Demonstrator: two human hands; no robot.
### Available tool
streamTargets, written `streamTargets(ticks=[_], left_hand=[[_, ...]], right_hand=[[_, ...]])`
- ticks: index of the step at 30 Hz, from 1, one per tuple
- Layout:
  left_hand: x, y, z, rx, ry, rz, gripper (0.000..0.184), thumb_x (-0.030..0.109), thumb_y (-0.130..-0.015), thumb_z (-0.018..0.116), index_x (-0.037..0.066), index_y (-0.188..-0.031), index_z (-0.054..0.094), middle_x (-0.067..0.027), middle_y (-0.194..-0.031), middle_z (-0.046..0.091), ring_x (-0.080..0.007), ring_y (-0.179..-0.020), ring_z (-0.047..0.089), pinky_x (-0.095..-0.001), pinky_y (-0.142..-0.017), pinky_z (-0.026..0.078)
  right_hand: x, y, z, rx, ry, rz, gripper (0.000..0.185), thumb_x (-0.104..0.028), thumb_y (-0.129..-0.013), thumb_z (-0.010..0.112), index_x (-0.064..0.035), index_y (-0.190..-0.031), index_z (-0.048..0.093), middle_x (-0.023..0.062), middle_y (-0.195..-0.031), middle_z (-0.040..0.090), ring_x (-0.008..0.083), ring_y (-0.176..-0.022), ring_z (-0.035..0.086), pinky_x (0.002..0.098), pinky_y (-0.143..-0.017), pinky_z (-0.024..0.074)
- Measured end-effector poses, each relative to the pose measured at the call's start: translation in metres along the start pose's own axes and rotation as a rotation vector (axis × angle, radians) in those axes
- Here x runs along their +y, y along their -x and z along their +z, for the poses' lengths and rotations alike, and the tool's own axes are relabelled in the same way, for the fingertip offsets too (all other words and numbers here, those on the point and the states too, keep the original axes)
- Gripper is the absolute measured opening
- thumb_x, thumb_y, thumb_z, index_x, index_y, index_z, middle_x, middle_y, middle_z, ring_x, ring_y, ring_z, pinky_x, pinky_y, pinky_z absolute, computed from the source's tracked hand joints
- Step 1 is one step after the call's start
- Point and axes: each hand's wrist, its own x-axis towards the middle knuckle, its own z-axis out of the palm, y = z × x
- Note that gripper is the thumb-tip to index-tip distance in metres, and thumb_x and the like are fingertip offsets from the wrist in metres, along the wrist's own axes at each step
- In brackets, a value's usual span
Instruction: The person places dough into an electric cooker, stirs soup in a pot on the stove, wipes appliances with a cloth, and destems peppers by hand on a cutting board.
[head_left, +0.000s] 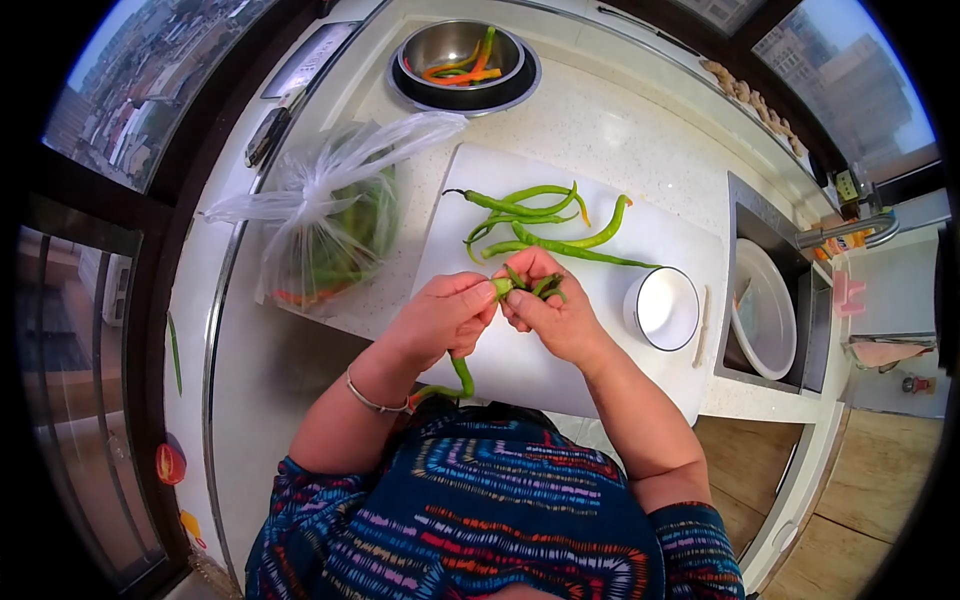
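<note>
My left hand [445,315] is closed round a long green chili pepper [462,378]. The pepper's stem end shows at the fingertips, and its curved lower part hangs out below the palm. Close beside it, my right hand [565,320] pinches several green pepper stems [548,287], with its fingertips at the top of that pepper. Both hands are over the near part of a white cutting board [500,372]. Beyond them, several long green peppers [595,238] lie on the board. To the right of my right hand stands a white bowl [636,312] with a dark rim.
A knotted clear plastic bag [345,225] of green produce sits at left. Behind, a metal bowl [412,55] holds orange and green peppers. At right, the sink [743,200] contains a white basin [790,340] beside a faucet [850,234]. Ginger pieces [750,95] line the back ledge.
</note>
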Motion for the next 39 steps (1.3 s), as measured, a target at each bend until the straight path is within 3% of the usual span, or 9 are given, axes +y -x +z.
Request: streamTargets(ticks=[10, 14, 16, 19, 23, 27, 30, 34, 39], left_hand=[[-0.017, -0.002, -0.032, -0.434, 0.323, -0.301, 0.033, 0.031, -0.089, 0.043, 0.006, -0.067, 0.042, 0.0033, -0.050, 0.030, -0.0060, -0.038, 0.025, -0.0223, -0.036, 0.020], [-0.022, -0.006, -0.027, -0.488, 0.331, -0.366, 0.033, 0.031, -0.089, 0.045, 0.006, -0.068, 0.045, 0.0042, -0.049, 0.030, -0.0062, -0.038, 0.024, -0.0228, -0.037, 0.020], [-0.023, -0.008, -0.025, -0.447, 0.288, -0.335, 0.032, 0.031, -0.089, 0.046, 0.006, -0.068, 0.046, 0.0043, -0.049, 0.030, -0.0061, -0.039, 0.024, -0.0230, -0.037, 0.020], [-0.023, -0.011, -0.024, -0.306, 0.309, -0.306, 0.028, 0.028, -0.087, 0.050, 0.008, -0.069, 0.041, 0.0036, -0.052, 0.032, -0.0054, -0.039, 0.026, -0.0218, -0.037, 0.020], [-0.020, -0.009, -0.025, -0.112, 0.287, -0.227, 0.021, 0.020, -0.085, 0.055, 0.010, -0.072, 0.041, 0.0038, -0.052, 0.032, -0.0058, -0.039, 0.026, -0.0223, -0.037, 0.021], [-0.021, -0.012, -0.029, 0.066, 0.270, -0.115, 0.021, 0.013, -0.081, 0.058, 0.012, -0.072, 0.039, 0.0030, -0.051, 0.032, -0.0070, -0.038, 0.027, -0.0241, -0.038, 0.023], [-0.020, -0.013, -0.032, 0.123, 0.290, -0.068, 0.023, 0.012, -0.081, 0.057, 0.013, -0.069, 0.037, 0.0020, -0.052, 0.034, -0.0077, -0.038, 0.028, -0.0248, -0.038, 0.024], [-0.016, -0.013, -0.026, 0.212, 0.289, 0.006, 0.023, 0.014, -0.083, 0.056, 0.011, -0.067, 0.039, -0.0003, -0.055, 0.042, -0.0095, -0.040, 0.035, -0.0248, -0.039, 0.030], [-0.005, -0.012, -0.023, 0.324, 0.029, 0.202, 0.011, 0.013, -0.086, 0.051, 0.005, -0.080, 0.050, -0.0056, -0.071, 0.055, -0.0126, -0.052, 0.050, -0.0252, -0.049, 0.042]], right_hand=[[0.018, 0.007, 0.007, -0.020, 0.616, -0.228, 0.017, -0.002, -0.069, 0.053, -0.0049, -0.083, 0.045, 0.0123, -0.065, 0.051, 0.0287, -0.058, 0.050, 0.0314, -0.055, 0.0421], [0.020, 0.007, -0.005, -0.044, 0.713, -0.311, 0.014, 0.000, -0.068, 0.052, -0.0042, -0.080, 0.045, 0.0101, -0.065, 0.052, 0.0241, -0.058, 0.052, 0.0308, -0.055, 0.0426], [0.021, 0.006, -0.008, 0.025, 0.446, -0.198, 0.012, 0.003, -0.067, 0.048, -0.0053, -0.075, 0.046, 0.0032, -0.062, 0.051, 0.0109, -0.052, 0.045, 0.0232, -0.047, 0.0365], [0.008, -0.009, -0.027, 0.125, 0.048, 0.057, 0.013, 0.005, -0.066, 0.044, -0.0060, -0.072, 0.046, 0.0029, -0.062, 0.050, 0.0092, -0.050, 0.043, 0.0221, -0.044, 0.0336], [0.002, -0.044, -0.047, 0.229, 0.053, 0.039, 0.011, 0.003, -0.067, 0.042, -0.0070, -0.070, 0.046, 0.0033, -0.062, 0.050, 0.0081, -0.049, 0.041, 0.0221, -0.042, 0.0314], [-0.001, -0.094, -0.047, 0.246, 0.371, 0.064, 0.006, -0.003, -0.073, 0.044, -0.0054, -0.074, 0.049, 0.0056, -0.064, 0.053, 0.0105, -0.049, 0.042, 0.0244, -0.044, 0.0337], [0.016, -0.132, -0.033, 0.301, 1.087, -0.101, 0.021, -0.025, -0.076, 0.058, -0.0048, -0.081, 0.059, 0.0128, -0.077, 0.062, 0.0306, -0.077, 0.060, 0.0380, -0.067, 0.0463], [0.007, -0.141, -0.013, 0.077, 1.662, 0.019, 0.023, -0.027, -0.071, 0.064, -0.0082, -0.083, 0.059, 0.0090, -0.080, 0.062, 0.0280, -0.080, 0.059, 0.0378, -0.067, 0.0471], [-0.034, -0.109, -0.010, 0.256, 1.538, -0.208, 0.020, -0.021, -0.071, 0.064, -0.0070, -0.083, 0.057, 0.0078, -0.077, 0.061, 0.0256, -0.075, 0.059, 0.0359, -0.064, 0.0459]])
